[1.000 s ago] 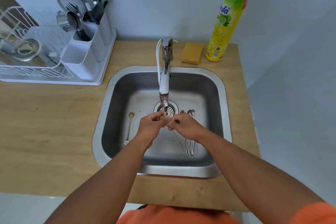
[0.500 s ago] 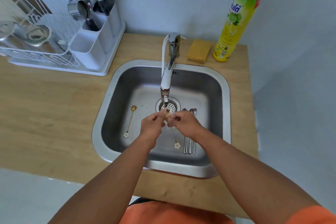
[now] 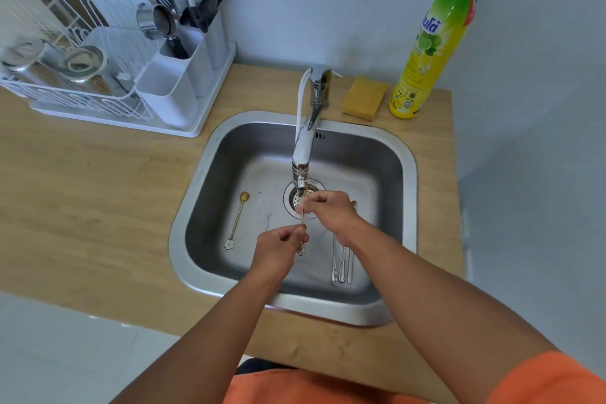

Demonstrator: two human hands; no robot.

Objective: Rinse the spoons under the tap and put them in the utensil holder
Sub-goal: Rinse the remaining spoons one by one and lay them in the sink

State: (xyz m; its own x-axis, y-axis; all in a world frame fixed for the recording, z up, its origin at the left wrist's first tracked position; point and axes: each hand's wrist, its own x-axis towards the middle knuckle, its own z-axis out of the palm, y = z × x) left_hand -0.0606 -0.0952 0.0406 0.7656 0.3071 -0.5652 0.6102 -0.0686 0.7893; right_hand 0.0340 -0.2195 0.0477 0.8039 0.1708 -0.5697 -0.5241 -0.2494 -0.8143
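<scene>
Holder [image 3: 183, 75] far left of both hands, on the counter, crowded with forks and dark utensils; nearest compartment looks free.

Gold spoon [image 3: 236, 220] flat on the sink [image 3: 408, 174] floor, left of the left fingers, untouched.

Left hand [image 3: 278, 249]: fingers curled, pinching the lower stem of the held spoon [image 3: 302, 218], flower end just below the fingertips.

Right hand [image 3: 328, 208]: fingertips pinch the same stem near the bowl, right under the tap [image 3: 303, 144]; bowel end mostly hidden by the fingers; water stream cannot be made out.

Judgement: thin metal, light, stiff, slick when wet; best held mid-stem, a firm pinch.

Steel spoons [image 3: 342, 261] under the right wrist; appear three, heads hidden.

Count: gold two, steel about three, holder one, tap one.
</scene>
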